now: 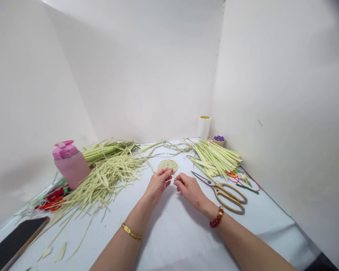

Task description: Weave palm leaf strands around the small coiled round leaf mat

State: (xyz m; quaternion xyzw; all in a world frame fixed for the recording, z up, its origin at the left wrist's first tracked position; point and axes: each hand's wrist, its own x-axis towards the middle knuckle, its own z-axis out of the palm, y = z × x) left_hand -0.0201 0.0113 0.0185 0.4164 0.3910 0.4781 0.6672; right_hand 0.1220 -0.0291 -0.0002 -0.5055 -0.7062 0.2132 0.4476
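Note:
A small round coil of braided straw (pixel 167 165) lies on the table in front of my hands. My left hand (pixel 159 183) is at its near edge, with thumb and forefinger pinched together and the other fingers curled. Whether the pinch grips the coil's edge or something thin, I cannot tell. Close beside it on the right, my right hand (pixel 188 187) is closed with bent fingers. Anything in its fingertips is too small to make out. A plaited straw cord (pixel 149 164) runs from near the coil toward the back. Large scissors (pixel 225 191) with gold handles lie right of my right hand.
Loose pale straw strips (pixel 113 175) are heaped on the left, beside a pink bottle (pixel 73 165). A bundle of cut stalks (pixel 217 158) lies at right. Behind stand a white cylinder (pixel 204 128) and a small bowl (pixel 219 142). A black flat object (pixel 15 242) lies front left.

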